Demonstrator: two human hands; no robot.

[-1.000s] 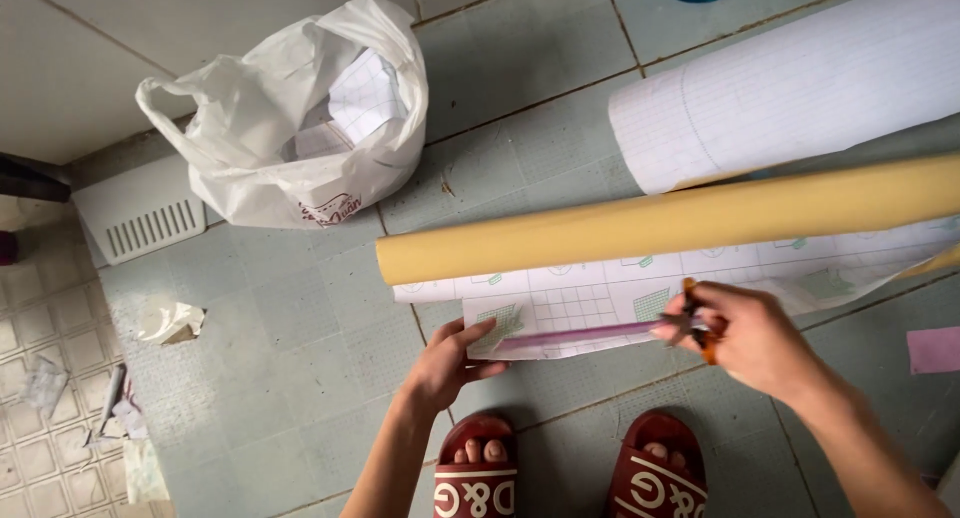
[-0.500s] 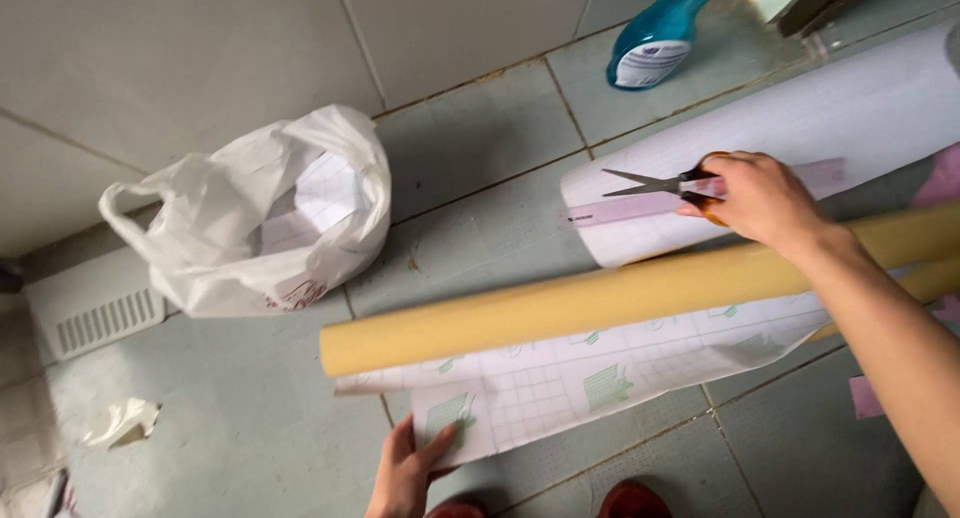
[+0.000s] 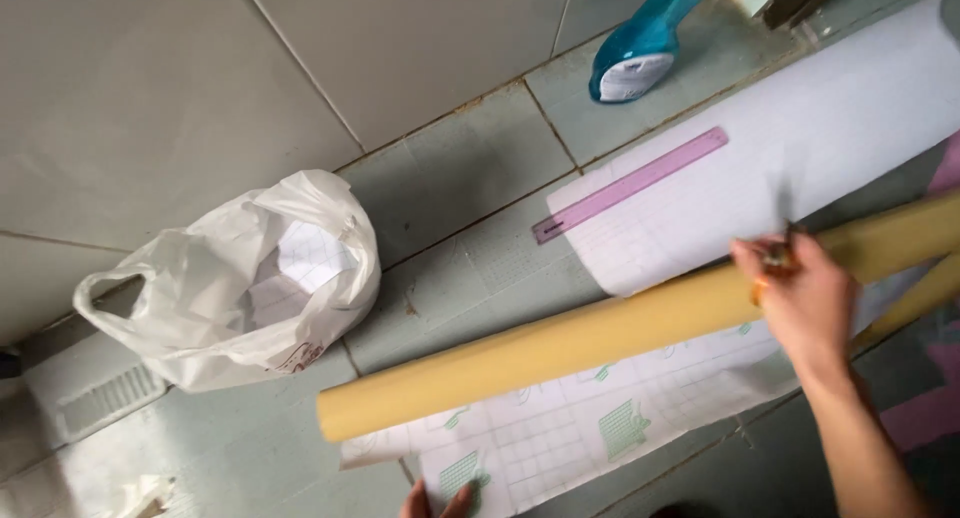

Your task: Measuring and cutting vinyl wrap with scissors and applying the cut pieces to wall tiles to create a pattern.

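My right hand [image 3: 800, 293] hovers over the yellow roll [image 3: 560, 353] and grips orange-handled scissors [image 3: 783, 240], blurred by motion. Beyond them a purple ruler [image 3: 632, 185] lies by itself on a white gridded sheet [image 3: 800, 148]. A gridded backing sheet [image 3: 560, 438] unrolls from under the yellow roll toward me. Only the fingertips of my left hand [image 3: 440, 500] show at the bottom edge, pressing on that sheet's near corner.
A white plastic bag [image 3: 235, 288] with crumpled paper inside stands on the floor tiles at the left. A teal spray bottle [image 3: 645, 43] lies at the top. A white vent grille [image 3: 90, 398] sits at far left. Pink pieces [image 3: 925, 408] lie at right.
My right hand carried ruler and scissors from the near sheet to the far white sheet. The ruler now lies there alone; the hand has drawn back over the yellow roll with the scissors.
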